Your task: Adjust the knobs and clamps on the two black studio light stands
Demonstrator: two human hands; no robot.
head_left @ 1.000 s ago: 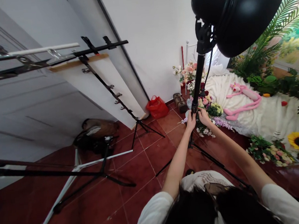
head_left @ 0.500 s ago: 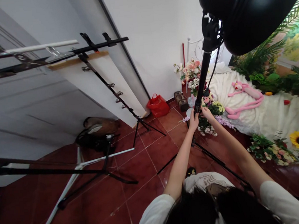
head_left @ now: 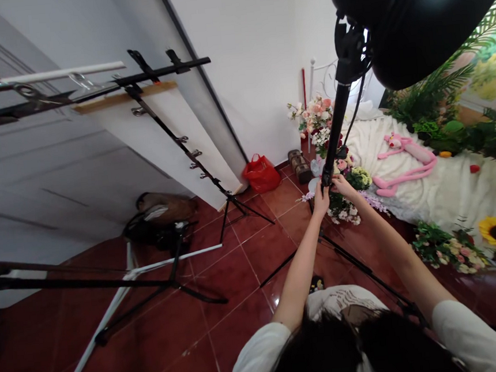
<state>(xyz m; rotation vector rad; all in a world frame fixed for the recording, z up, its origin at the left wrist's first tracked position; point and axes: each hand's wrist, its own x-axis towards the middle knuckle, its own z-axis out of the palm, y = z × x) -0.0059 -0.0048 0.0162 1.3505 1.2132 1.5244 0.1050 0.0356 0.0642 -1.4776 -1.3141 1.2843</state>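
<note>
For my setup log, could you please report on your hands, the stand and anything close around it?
Left hand gripping the stand, right hand at its collar. Lamp on top. Flowers just beyond; contact unclear.

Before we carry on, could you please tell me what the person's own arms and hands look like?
The left hand and right hand wear no gloves. The forearms are uncovered, and no watch or bracelet shows on them. The short sleeves are white, with no visible marking. Any rings would be too small to make out.
</note>
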